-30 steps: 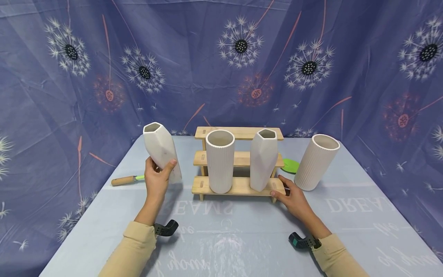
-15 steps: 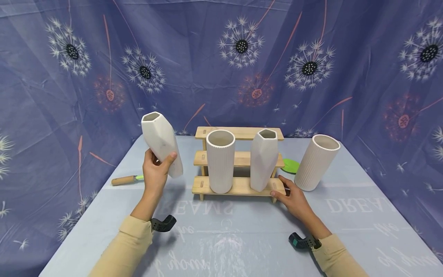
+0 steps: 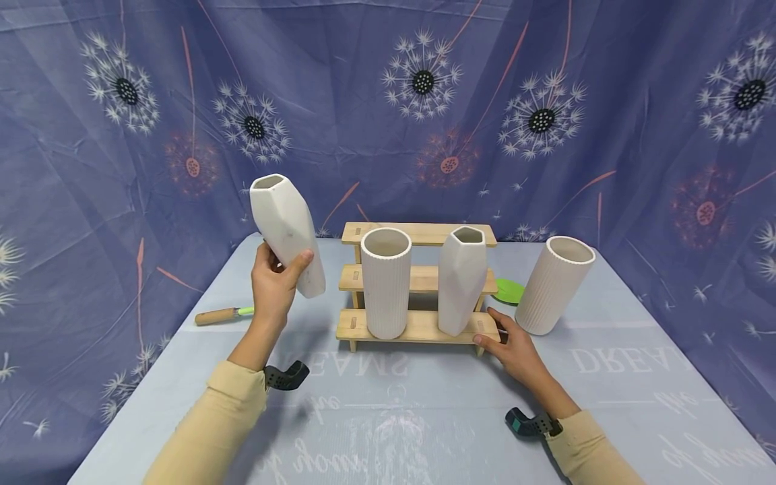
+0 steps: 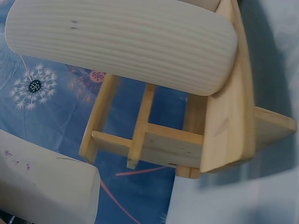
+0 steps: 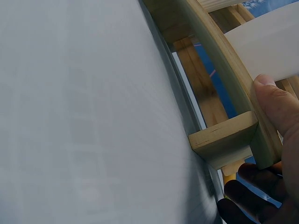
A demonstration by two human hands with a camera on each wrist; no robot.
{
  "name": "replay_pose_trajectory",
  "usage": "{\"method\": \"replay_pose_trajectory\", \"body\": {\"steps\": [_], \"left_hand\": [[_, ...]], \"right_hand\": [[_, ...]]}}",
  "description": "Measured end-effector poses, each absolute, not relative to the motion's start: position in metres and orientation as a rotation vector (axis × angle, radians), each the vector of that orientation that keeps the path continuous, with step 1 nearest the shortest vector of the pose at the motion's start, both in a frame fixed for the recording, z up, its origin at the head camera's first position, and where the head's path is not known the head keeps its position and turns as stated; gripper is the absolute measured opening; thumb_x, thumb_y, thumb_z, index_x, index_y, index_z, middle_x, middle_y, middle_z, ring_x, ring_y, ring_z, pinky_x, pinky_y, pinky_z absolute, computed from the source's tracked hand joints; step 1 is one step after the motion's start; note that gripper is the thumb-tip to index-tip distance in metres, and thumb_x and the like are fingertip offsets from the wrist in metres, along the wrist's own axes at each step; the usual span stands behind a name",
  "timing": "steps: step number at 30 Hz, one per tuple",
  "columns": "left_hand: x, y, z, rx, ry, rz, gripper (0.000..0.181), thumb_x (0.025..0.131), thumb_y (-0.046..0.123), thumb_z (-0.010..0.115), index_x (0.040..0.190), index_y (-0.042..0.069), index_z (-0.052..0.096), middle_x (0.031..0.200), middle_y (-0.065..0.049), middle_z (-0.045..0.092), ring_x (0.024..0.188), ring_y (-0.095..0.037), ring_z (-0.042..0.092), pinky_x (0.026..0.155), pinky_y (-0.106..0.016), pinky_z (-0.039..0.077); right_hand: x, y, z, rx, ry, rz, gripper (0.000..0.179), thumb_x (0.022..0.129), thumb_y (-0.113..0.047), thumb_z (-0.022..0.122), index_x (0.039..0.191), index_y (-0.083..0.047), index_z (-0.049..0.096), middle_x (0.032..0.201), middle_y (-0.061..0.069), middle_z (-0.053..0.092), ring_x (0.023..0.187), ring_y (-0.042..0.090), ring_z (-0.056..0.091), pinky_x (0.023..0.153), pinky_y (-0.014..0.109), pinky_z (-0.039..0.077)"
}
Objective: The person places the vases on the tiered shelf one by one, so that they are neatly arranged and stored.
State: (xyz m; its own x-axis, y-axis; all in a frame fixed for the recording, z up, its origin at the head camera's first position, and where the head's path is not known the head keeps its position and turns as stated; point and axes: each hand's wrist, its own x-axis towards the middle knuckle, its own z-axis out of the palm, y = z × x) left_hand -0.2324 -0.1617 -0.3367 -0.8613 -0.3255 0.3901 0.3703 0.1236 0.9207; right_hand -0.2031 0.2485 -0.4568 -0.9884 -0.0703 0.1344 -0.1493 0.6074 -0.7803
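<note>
My left hand (image 3: 273, 286) grips a white faceted vase (image 3: 287, 229), thumb on its right side, and holds it above the table left of a three-tier wooden stand (image 3: 424, 234). That vase (image 4: 46, 182) tilts, its open top leaning left in the head view. On the bottom tier stand a white ribbed cylinder vase (image 3: 386, 289) and a second faceted vase (image 3: 462, 283). My right hand (image 3: 515, 345) grips the right end of this tier. In the right wrist view the thumb (image 5: 278, 100) lies on the board's edge, with the other fingers below.
Another ribbed vase (image 3: 553, 286) stands on the table right of the stand. Behind it shows a bright green rounded blade (image 3: 509, 291). A wooden-handled tool (image 3: 217, 316) with a green neck lies at the left. A blue dandelion-print curtain (image 3: 339, 101) hangs behind the table.
My left hand has raised the faceted vase higher, and its base has shifted slightly right toward the stand. My right hand keeps its hold on the stand without moving.
</note>
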Motion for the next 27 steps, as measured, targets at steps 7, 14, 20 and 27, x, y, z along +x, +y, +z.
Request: {"method": "replay_pose_trajectory", "body": {"steps": [7,14,20,27], "left_hand": [[-0.238,-0.156,-0.327,-0.098,-1.878,-1.807,0.054,0.083,0.023,0.073,0.129,0.013,0.047,0.116,-0.002,0.057,0.105,-0.013,0.058,0.09,-0.034,0.05],[-0.246,-0.153,-0.32,-0.136,-1.861,-1.821,0.053,0.082,0.022,0.074,0.128,0.012,0.048,0.114,-0.001,0.058,0.102,-0.013,0.059,0.085,-0.027,0.051],[-0.251,-0.147,-0.311,-0.194,-1.864,-1.829,0.056,0.083,0.022,0.073,0.131,0.013,0.046,0.118,-0.002,0.057,0.105,-0.013,0.058,0.089,-0.032,0.05],[-0.257,-0.139,-0.303,-0.233,-1.854,-1.836,0.056,0.082,0.021,0.074,0.13,0.012,0.047,0.116,-0.002,0.058,0.102,-0.012,0.059,0.087,-0.031,0.051]], "right_hand": [[-0.204,0.25,-0.459,0.182,-2.738,1.347,0.082,0.085,-0.039,0.068,0.145,0.001,0.03,0.137,0.027,0.045,0.12,0.039,0.052,0.095,0.049,0.047],[-0.204,0.25,-0.459,0.189,-2.734,1.351,0.083,0.085,-0.041,0.068,0.145,0.001,0.03,0.137,0.027,0.046,0.119,0.039,0.053,0.094,0.049,0.048],[-0.205,0.25,-0.46,0.193,-2.731,1.339,0.083,0.085,-0.041,0.068,0.145,0.001,0.031,0.136,0.026,0.047,0.118,0.038,0.053,0.094,0.048,0.048],[-0.205,0.251,-0.461,0.199,-2.726,1.353,0.083,0.085,-0.041,0.068,0.145,0.001,0.031,0.136,0.027,0.046,0.117,0.038,0.054,0.093,0.047,0.049]]}}
